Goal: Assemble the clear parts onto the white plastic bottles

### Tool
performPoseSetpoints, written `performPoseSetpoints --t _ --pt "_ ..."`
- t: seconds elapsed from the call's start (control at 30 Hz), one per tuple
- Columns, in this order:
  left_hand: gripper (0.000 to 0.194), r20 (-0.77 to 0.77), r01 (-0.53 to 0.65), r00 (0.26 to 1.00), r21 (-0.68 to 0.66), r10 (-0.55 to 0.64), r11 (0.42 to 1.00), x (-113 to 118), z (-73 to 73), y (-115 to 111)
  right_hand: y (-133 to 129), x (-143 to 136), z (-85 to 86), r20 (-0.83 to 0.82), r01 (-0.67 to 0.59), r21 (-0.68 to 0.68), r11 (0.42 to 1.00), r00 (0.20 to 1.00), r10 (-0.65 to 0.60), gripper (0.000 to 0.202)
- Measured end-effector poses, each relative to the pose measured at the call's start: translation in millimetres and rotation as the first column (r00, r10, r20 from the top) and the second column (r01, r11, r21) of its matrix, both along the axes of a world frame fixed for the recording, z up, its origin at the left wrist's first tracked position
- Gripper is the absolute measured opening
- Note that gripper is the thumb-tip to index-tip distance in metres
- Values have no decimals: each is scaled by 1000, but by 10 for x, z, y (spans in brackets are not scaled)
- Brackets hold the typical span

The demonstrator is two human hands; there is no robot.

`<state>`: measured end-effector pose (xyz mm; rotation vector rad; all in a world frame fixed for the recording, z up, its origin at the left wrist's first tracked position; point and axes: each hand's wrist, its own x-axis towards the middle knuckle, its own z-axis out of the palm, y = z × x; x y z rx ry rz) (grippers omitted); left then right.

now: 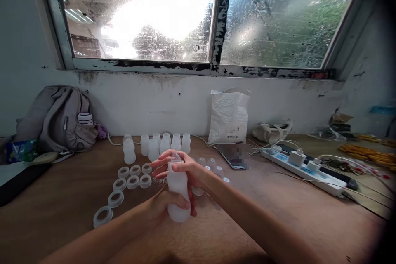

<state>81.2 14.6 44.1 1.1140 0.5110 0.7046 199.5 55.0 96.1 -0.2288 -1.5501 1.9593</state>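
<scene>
A frosted white baby bottle (178,181) with a clear nipple on top stands nearly upright between my hands, above the near part of the table. My left hand (167,203) is wrapped round its lower body, thumb across the front. Up at the neck, my right hand (187,167) grips the collar, with several fingers reaching behind and to the left. Beyond my hands stand several frosted bottles (154,149) in a group. One bottle (129,150) to their left has a clear top. Translucent collar rings (133,182) lie in rows at left. Clear caps (219,170) are partly hidden behind my right wrist.
A phone (232,157) lies beyond the caps, before a white plastic package (229,117) against the wall. At right is a power strip (309,173) with chargers and cables. A grey backpack (58,119) and a black flat object (23,181) occupy the left side.
</scene>
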Motion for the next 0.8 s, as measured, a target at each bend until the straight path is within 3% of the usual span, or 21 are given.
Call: performPoseSetpoints --t 0.13,0.23,0.33,0.6,0.8 --pt "19 83 147 987 -89 -140 985 -13 -104 45 22 -40 -147 -46 -27 -96 995 999 23 42" --pt "18 162 122 981 -120 -102 985 -3 -192 31 69 -70 -275 -23 -2 -181 983 1000 -2 32" --pt "17 125 63 991 -75 -53 995 12 -224 -3 94 -77 -304 72 38 -199 979 997 -25 21" --pt "14 9 -192 981 109 192 975 38 -157 -42 -23 -102 -150 144 184 41 982 972 -188 30" --pt "10 -84 -361 914 275 397 891 42 -216 35 -79 -155 -191 141 346 265 900 910 -391 26"
